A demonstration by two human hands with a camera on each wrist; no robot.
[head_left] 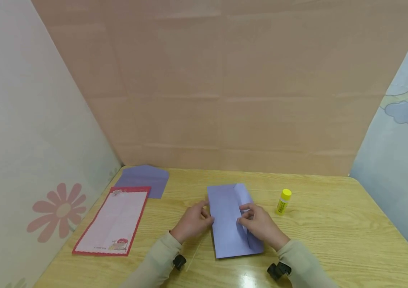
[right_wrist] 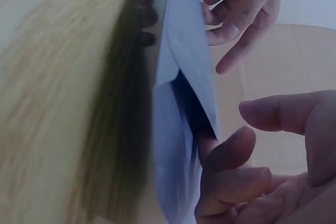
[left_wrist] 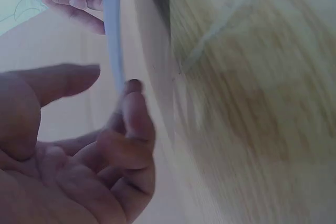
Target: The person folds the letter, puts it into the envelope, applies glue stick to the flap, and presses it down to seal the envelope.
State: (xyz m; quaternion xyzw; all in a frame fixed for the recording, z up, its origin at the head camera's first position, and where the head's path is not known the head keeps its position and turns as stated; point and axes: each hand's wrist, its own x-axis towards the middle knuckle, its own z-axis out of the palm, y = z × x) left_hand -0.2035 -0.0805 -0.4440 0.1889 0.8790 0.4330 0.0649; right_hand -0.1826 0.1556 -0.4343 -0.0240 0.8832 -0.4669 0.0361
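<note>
Wood-grained tabletop bears the purple envelope at near centre as I watch remotely: left hand loosely at its left edge, right hand with a finger at its open mouth, neither clamped; I judge opening in hand, the next move calling for gentle widening

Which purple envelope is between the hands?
The middle envelope, with the right hand at its opening; the far-left envelope lies partly under the red-bordered sheet.
</note>
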